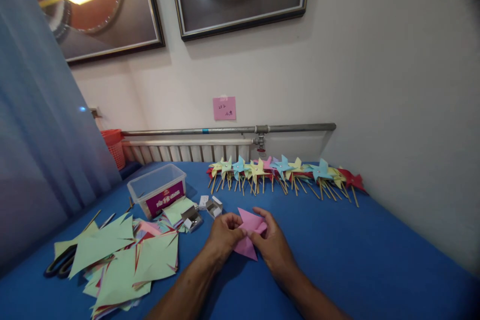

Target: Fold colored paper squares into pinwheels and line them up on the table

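A pink paper pinwheel (248, 249), partly folded, is held between both hands above the blue table. My left hand (224, 235) pinches it near the centre from the left, thumb on top. My right hand (275, 242) grips the right side, its thumb pressing close to the middle and its index finger stretched along the upper edge. Whether a pin sits at the centre is hidden by my thumbs. Just beyond my left hand are two small grey boxes (191, 218) with their flaps up.
Cut green paper sheets (157, 255) lie piled at left, over black-handled scissors (60, 261). Behind them stands a clear plastic box (157, 180) with a purple label. Several finished pinwheels on sticks (282, 166) lie in a row along the back, near the wall pipe (225, 130).
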### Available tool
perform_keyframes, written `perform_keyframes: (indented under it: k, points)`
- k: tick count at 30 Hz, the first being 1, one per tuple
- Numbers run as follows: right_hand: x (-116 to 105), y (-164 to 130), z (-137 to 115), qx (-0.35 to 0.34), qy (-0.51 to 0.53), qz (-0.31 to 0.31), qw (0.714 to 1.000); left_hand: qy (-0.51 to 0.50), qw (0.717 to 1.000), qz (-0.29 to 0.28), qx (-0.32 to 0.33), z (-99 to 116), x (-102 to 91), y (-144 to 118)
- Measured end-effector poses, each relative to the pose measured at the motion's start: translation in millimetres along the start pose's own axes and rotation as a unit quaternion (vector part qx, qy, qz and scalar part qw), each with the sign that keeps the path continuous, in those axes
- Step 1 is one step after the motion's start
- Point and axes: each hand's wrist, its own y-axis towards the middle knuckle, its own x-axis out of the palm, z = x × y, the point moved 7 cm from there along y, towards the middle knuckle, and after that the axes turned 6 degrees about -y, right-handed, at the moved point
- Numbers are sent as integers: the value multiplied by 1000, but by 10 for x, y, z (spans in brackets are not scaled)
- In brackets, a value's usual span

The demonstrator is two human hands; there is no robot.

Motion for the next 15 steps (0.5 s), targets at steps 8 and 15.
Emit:
perform_keyframes:
  k: [8, 15]
  points:
    - [-224, 74, -133, -25, -52, 16, 998, 147, 986, 14, 75, 117, -63, -30]
    - [-117, 43, -213, -45, -46, -69, 996, 182, 981, 2, 61, 84, -61, -41]
